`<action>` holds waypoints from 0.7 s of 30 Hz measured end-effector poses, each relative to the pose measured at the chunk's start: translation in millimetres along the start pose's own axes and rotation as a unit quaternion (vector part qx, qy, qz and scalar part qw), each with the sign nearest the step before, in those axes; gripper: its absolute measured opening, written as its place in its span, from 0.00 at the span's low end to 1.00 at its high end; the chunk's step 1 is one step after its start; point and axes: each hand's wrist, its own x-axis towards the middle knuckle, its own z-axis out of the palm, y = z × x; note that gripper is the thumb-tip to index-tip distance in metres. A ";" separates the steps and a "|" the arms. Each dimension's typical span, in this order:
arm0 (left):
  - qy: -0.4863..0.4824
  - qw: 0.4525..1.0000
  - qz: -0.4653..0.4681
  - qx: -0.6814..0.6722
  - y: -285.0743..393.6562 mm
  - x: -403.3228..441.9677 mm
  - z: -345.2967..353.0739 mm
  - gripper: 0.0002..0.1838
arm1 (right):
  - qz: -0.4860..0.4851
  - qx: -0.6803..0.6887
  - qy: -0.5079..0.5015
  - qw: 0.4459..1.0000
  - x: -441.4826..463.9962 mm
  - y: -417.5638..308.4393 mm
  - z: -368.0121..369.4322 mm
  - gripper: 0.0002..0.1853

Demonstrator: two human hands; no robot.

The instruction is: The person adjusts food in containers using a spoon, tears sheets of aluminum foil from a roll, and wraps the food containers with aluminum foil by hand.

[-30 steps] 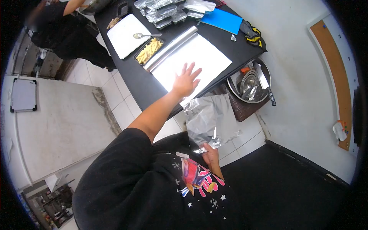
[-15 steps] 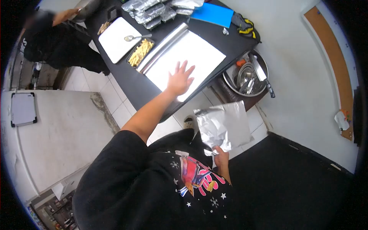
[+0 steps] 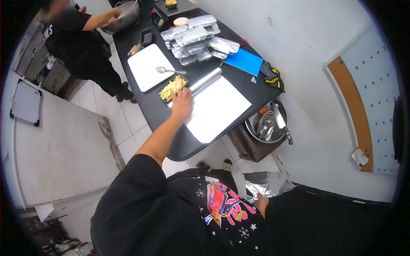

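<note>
My left hand point(image 3: 182, 103) reaches over the table's near side, fingers bent onto the right edge of a black tray point(image 3: 162, 97) filled with pale yellow stick-like food pieces point(image 3: 173, 88). Beneath that hand runs a foil roll point(image 3: 207, 82), partly hidden, with a flat sheet of foil point(image 3: 220, 106) drawn out from it over the tabletop. My right hand point(image 3: 262, 203) is low by my side, closed on a crumpled, torn-off foil sheet point(image 3: 273, 184) hanging away from the table.
Foil-wrapped packs point(image 3: 194, 40) are heaped behind the roll. A white board point(image 3: 149, 66) bears a spoon point(image 3: 168, 71). Near the right end lie a blue sheet point(image 3: 244, 62) and a knife point(image 3: 282, 121) over a metal bowl point(image 3: 256, 135). A co-worker point(image 3: 70, 47) handles a large bowl point(image 3: 124, 19).
My left hand has moved from lying spread on the foil sheet to the food tray's edge. My right hand has lowered with the torn foil. The view has shifted, showing more of the table's far end.
</note>
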 end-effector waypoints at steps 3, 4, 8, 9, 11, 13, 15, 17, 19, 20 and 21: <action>-0.056 0.995 0.077 -0.036 17.2 -21.7 -17.6 0.26 | 0.003 -0.049 0.032 0.998 3.2 -9.1 6.4 0.22; -0.101 0.986 0.104 -0.083 20.8 -21.2 -33.7 0.27 | -0.001 -0.057 0.042 0.997 1.1 -15.6 12.6 0.22; -0.006 0.996 0.014 -0.087 28.5 -7.5 -38.8 0.32 | 0.024 -0.099 0.080 0.992 -22.9 -40.6 34.8 0.19; -0.043 0.996 0.009 -0.083 32.2 -8.7 -34.5 0.33 | 0.027 -0.111 0.069 0.991 -18.6 -43.3 35.0 0.18; -0.089 0.985 0.113 -0.091 43.7 -25.3 -41.7 0.33 | 0.019 -0.134 0.049 0.990 -14.9 -49.0 35.7 0.15; -0.099 0.974 0.173 -0.107 59.4 -43.4 -48.6 0.33 | -0.012 -0.168 0.066 0.983 -10.3 -53.0 37.0 0.13; -0.075 0.970 0.189 -0.130 71.0 -50.8 -51.2 0.32 | -0.011 -0.176 0.055 0.983 2.4 -56.9 36.7 0.14; -0.101 0.968 0.084 -0.215 76.5 -41.1 -40.7 0.29 | -0.046 -0.103 0.034 0.993 16.7 -56.5 38.3 0.12; -0.161 0.946 -0.033 -0.281 82.7 -27.9 -42.5 0.31 | -0.048 -0.076 0.025 0.996 27.2 -66.9 41.8 0.09; -0.229 0.921 -0.052 -0.310 83.4 -20.2 -41.4 0.33 | -0.025 -0.093 0.020 0.995 34.4 -75.0 43.4 0.10; -0.295 0.891 -0.073 -0.338 81.3 -12.9 -40.0 0.34 | -0.003 -0.112 0.013 0.994 40.7 -87.2 45.8 0.12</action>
